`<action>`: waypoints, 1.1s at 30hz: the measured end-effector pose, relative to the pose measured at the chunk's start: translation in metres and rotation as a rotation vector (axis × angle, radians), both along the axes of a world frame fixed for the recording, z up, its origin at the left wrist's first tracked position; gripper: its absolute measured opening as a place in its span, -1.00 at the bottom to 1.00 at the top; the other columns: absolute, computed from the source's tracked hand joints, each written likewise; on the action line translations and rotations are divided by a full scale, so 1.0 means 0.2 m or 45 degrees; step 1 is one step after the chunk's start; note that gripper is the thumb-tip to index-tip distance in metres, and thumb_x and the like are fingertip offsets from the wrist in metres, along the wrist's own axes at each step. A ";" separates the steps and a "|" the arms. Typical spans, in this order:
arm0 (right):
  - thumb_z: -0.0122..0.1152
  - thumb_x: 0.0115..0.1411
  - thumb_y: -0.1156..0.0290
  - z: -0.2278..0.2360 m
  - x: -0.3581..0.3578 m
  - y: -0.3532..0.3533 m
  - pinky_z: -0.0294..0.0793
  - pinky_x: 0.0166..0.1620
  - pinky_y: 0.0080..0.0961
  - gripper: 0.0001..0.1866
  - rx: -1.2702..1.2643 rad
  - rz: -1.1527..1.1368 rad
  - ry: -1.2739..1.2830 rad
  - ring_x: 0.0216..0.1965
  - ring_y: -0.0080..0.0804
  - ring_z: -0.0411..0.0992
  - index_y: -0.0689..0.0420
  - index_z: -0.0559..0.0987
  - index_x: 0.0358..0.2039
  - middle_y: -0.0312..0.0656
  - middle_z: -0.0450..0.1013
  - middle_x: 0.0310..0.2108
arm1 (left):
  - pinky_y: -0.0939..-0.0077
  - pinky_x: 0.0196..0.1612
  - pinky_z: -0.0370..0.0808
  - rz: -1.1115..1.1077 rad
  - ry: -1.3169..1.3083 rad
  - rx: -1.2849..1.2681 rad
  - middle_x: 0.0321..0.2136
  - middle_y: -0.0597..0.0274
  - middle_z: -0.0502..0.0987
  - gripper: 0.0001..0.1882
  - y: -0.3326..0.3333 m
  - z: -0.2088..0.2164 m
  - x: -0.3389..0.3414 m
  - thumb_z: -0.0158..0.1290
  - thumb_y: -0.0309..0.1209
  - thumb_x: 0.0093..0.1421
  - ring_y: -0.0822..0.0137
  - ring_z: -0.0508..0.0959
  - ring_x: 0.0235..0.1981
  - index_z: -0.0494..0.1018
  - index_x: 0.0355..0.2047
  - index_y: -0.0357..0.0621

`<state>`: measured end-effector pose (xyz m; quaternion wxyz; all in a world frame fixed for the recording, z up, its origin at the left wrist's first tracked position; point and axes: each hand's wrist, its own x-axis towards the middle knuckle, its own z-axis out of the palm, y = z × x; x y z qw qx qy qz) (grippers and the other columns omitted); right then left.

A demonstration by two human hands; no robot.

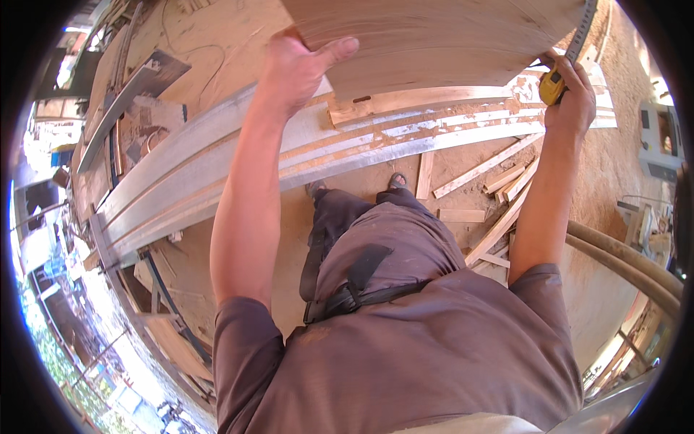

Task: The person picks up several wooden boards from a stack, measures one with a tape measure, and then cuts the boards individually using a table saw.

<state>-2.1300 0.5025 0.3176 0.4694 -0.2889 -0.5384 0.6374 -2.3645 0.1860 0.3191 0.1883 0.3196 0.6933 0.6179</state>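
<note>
A wide wooden board (434, 47) stands in front of me at the top of the view, its upper part cut off by the frame. My left hand (300, 69) grips the board's left edge, thumb on the near face and the other fingers out of sight behind it. At the board's right edge, my right hand (571, 94) is closed around a yellow tape measure (551, 87). The tape's pale blade (581, 32) is drawn out and runs upward along that edge. Below the board lies a wooden strip (419, 103), partly covered by it.
A long metal-topped bench (210, 173) crosses in front of me, sawdust on its right part. Several wood offcuts (506, 177) lie on the floor beyond my feet's right. Thick hoses (629, 264) curve at the right, near a grey box-like machine (659, 141). Planks (130, 108) lean at far left.
</note>
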 end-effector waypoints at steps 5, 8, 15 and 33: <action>0.21 0.27 0.57 -0.13 0.09 0.15 0.52 -0.13 -0.53 -0.83 -0.010 0.038 0.030 -0.20 -0.35 0.55 0.42 0.63 -0.20 -0.02 0.61 -0.26 | 0.41 -0.03 0.56 -0.057 -0.082 -0.012 -0.21 0.13 0.69 -0.65 0.16 -0.15 0.05 0.39 -0.36 0.11 0.35 0.63 -0.18 0.62 -0.14 -0.29; 0.12 0.30 0.58 -0.18 0.10 0.23 0.53 -0.25 -0.53 -0.78 0.034 0.017 -0.034 -0.21 -0.33 0.55 0.44 0.58 -0.10 0.05 0.60 -0.17 | 0.42 -0.05 0.56 -0.038 -0.102 -0.070 -0.22 0.16 0.70 -0.67 0.22 -0.18 0.07 0.39 -0.38 0.11 0.36 0.63 -0.20 0.63 -0.15 -0.28; 0.16 0.30 0.56 -0.23 0.08 0.31 0.52 -0.19 -0.53 -0.78 -0.024 0.108 0.022 -0.16 -0.35 0.54 0.43 0.57 -0.10 0.01 0.60 -0.16 | 0.41 -0.04 0.56 -0.005 -0.069 -0.092 -0.23 0.15 0.70 -0.64 0.27 -0.26 0.03 0.40 -0.38 0.08 0.38 0.63 -0.19 0.63 -0.15 -0.29; 0.30 0.27 0.40 -0.23 -0.01 0.28 0.28 -0.43 -0.69 -0.87 0.040 0.163 -0.181 -0.49 -0.67 0.33 0.18 0.69 -0.35 -0.34 0.55 -0.45 | 0.44 -0.10 0.53 0.095 -0.006 -0.306 -0.22 0.14 0.68 -0.59 0.28 -0.22 0.03 0.40 -0.33 0.08 0.37 0.61 -0.24 0.61 -0.14 -0.36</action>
